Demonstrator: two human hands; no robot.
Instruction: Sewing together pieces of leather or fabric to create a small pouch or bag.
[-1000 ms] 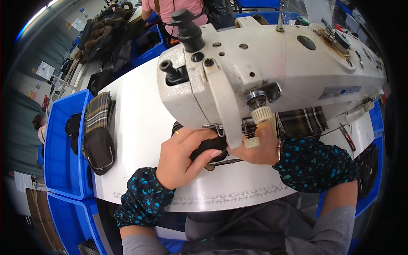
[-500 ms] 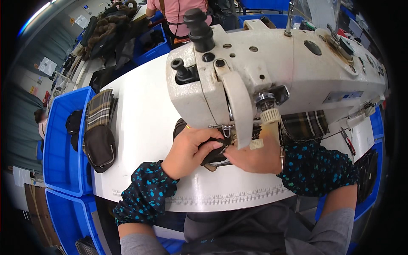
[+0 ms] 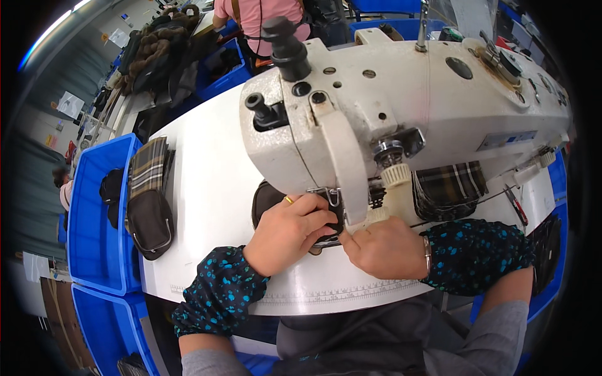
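Note:
A dark brown zippered pouch piece point(image 3: 266, 199) lies on the sewing table under the head of a white sewing machine point(image 3: 276, 150). My left hand point(image 3: 296, 227) is closed on it, thumb and fingers pinching the cloth just left of the needle area. On the near right side of the needle, my right hand point(image 3: 387, 248) is closed, its thumb and forefinger at the edge of the same piece. The fingertips nearly meet. The machine head and my fingers hide much of the cloth and the needle.
Plaid panels with a dark zippered pouch point(image 3: 150, 219) lie at the left, beside a blue bin point(image 3: 94, 250). More plaid pieces point(image 3: 446, 188) sit behind my right hand, with red-handled snips point(image 3: 517, 205) farther right. A person in pink point(image 3: 269, 25) sits beyond the table.
My right hand has drawn back toward me, out from beneath the machine head. My left fingers have curled further over the cloth, and more of the pouch piece shows at their left.

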